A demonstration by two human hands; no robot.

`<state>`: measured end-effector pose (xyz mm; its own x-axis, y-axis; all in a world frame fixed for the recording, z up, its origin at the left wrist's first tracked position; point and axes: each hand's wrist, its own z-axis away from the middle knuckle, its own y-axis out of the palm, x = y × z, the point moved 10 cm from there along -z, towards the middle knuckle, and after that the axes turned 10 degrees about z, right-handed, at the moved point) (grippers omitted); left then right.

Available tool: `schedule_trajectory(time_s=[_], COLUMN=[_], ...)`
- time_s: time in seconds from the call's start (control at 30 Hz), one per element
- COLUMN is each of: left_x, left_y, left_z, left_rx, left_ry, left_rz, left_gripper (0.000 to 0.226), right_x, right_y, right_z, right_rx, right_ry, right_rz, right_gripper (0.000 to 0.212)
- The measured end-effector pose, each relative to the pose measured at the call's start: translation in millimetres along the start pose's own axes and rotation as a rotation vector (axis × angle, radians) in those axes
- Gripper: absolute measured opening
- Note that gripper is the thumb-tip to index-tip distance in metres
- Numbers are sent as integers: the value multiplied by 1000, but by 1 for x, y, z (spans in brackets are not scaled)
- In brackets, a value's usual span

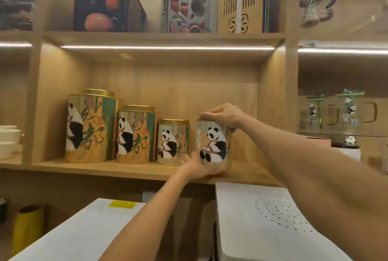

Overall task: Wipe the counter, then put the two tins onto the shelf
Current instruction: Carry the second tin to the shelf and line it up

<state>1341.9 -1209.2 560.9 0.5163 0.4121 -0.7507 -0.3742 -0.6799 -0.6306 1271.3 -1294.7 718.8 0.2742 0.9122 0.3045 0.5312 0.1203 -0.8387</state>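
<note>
A small gold panda tin (214, 145) stands at the front of the wooden shelf (117, 169), rightmost in a row of tins. My right hand (222, 114) grips its lid from above. My left hand (198, 167) cups its base from the lower left. Right beside it on the left stands a second small panda tin (173, 142). Further left are a medium panda tin (136, 134) and a large panda tin (92, 126).
Two white boxes (84, 233) (264, 218) sit below the shelf edge, with a yellow roll (27, 229) at lower left. The upper shelf holds tea-set cases (189, 0). Glass panda mugs (336, 111) stand on the right, white bowls (9, 137) on the left.
</note>
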Motion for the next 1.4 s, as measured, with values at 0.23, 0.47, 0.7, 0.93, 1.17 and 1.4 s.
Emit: schedule_trajectory(time_s=[0.23, 0.47, 0.7, 0.93, 1.17, 1.4], left_x=[7, 19, 21, 18, 19, 20], left_y=[9, 4, 4, 3, 5, 6], left_z=[-28, -56, -66, -63, -65, -68], left_rx=[-146, -302, -401, -451, -470, -476], left_ry=[-44, -83, -83, -48, -13, -2], left_rz=[-167, -145, -249, -304, -279, -296], left_gripper=[124, 114, 84, 74, 54, 52], right_x=[-37, -50, -67, -72, -119, -140], right_y=[37, 67, 88, 85, 153, 173], right_z=[-31, -77, -89, -71, -45, -44], right_rx=[-50, -155, -273, -147, 192, 187], right_ry=[24, -11, 15, -72, 74, 54], right_rz=[-112, -280, -416, -487, -696, -502], right_gripper=[62, 64, 61, 55, 75, 77])
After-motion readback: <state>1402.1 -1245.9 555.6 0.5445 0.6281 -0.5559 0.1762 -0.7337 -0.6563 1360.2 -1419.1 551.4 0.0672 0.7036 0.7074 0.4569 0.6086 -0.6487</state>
